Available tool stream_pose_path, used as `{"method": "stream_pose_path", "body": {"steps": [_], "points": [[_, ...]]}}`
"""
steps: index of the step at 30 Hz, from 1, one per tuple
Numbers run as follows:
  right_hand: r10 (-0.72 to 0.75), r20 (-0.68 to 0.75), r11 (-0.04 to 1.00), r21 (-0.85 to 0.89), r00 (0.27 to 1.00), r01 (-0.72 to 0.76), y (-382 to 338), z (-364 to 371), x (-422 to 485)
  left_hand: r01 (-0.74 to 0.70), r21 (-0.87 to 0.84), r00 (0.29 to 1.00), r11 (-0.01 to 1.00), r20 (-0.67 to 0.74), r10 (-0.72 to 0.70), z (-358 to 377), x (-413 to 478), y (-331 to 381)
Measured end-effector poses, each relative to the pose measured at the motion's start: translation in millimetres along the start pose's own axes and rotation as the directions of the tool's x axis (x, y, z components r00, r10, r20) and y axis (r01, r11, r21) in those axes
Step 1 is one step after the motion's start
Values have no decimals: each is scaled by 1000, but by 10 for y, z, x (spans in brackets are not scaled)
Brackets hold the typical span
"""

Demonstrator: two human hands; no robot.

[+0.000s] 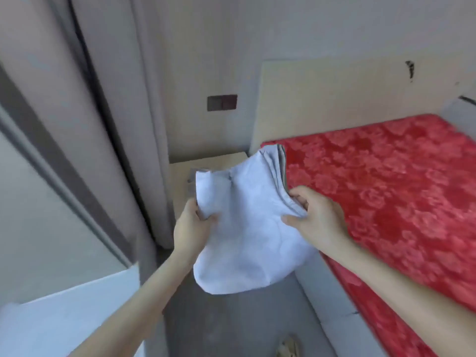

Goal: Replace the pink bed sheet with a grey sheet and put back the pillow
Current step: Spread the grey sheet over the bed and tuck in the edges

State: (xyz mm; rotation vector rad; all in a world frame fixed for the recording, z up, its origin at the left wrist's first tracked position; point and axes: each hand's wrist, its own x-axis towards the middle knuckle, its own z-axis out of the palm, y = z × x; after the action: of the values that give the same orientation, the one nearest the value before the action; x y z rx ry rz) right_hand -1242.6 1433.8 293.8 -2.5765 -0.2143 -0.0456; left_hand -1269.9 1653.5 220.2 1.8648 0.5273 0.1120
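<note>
A folded grey sheet [244, 228] hangs in the air between my hands, beside the left edge of the bed. My left hand [192, 228] grips its left edge with curled fingers. My right hand [313, 216] pinches the stacked folds on its right edge. The bed [386, 189] on the right shows a red floral mattress surface with no sheet on it. No pink sheet and no pillow are in view.
A beige headboard [334, 99] stands behind the bed against the wall. A low beige bedside stand [185, 166] sits behind the sheet. Long curtains [116, 112] hang at left. A white box edge [77, 300] is at lower left. A slipper [288, 346] lies on the grey floor.
</note>
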Motion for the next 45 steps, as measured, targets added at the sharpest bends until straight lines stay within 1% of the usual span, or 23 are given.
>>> {"method": "stream_pose_path", "body": {"steps": [4,6,7,10,12,13,15,16,18,21,24,27,30,33,35,36,37,39,40,41,42,43,45], "points": [[80,-243,997,20,967,-78,847,-730,321,-114,-61,978,992,170,123,1110,368,775],[96,-351,995,30,932,-91,1277,-1024,482,-126,-74,953,989,267,141,1712,547,1129],[107,-392,994,34,914,-102,1479,-1151,580,-106,-74,943,992,308,124,2019,623,1323],[165,-447,985,32,879,-169,2047,-1457,858,-60,-59,911,996,406,79,2941,724,1868],[208,-458,977,51,864,-208,2396,-1608,1047,-13,-98,872,995,486,60,3506,730,2182],[238,-461,969,46,855,-245,2560,-1667,1131,46,-107,837,993,547,21,3749,711,2324],[277,-473,948,-10,836,-319,2839,-1762,1257,147,-73,728,986,683,-58,4183,681,2547],[291,-482,936,-32,826,-349,2979,-1798,1315,176,-43,668,983,739,-87,4387,681,2639],[346,-503,908,-33,792,-418,3242,-1877,1428,185,3,566,983,817,-110,4805,711,2779],[445,-525,870,59,725,-490,3589,-1948,1558,144,55,487,988,865,-119,5381,807,2929],[508,-573,820,92,644,-565,3855,-1957,1691,118,86,395,989,910,-126,5897,951,3014],[595,-603,729,126,532,-673,4014,-1947,1879,53,86,309,995,946,-98,6307,1155,3063],[677,-585,640,169,447,-749,4128,-1878,2073,-29,53,284,998,958,-43,6592,1400,3116],[774,-529,516,206,349,-832,4248,-1788,2239,-182,-21,274,983,959,71,6759,1563,3184],[841,-453,429,222,296,-876,4283,-1732,2313,-304,-58,232,951,964,133,6772,1637,3189],[852,-450,388,200,268,-900,4303,-1707,2348,-359,-73,207,931,966,155,6768,1682,3205],[831,-490,377,149,263,-914,4322,-1709,2383,-395,-89,180,914,969,172,6785,1747,3224],[722,-620,478,125,308,-869,4411,-1740,2464,-417,-106,166,903,967,191,6888,1904,3260],[731,-607,516,193,312,-834,4452,-1779,2528,-392,-118,173,912,965,199,6944,1983,3294],[791,-513,528,297,333,-795,4473,-1831,2607,-370,-137,174,919,961,214,6991,2051,3334],[833,-402,530,387,380,-755,4496,-1849,2688,-366,-155,170,918,958,229,7027,2095,3396],[847,-337,528,433,412,-731,4520,-1850,2764,-359,-175,161,917,956,245,7050,2119,3471],[828,-361,561,530,429,-636,4551,-1896,2906,-336,-229,136,914,948,288,7090,2126,3645]]}}
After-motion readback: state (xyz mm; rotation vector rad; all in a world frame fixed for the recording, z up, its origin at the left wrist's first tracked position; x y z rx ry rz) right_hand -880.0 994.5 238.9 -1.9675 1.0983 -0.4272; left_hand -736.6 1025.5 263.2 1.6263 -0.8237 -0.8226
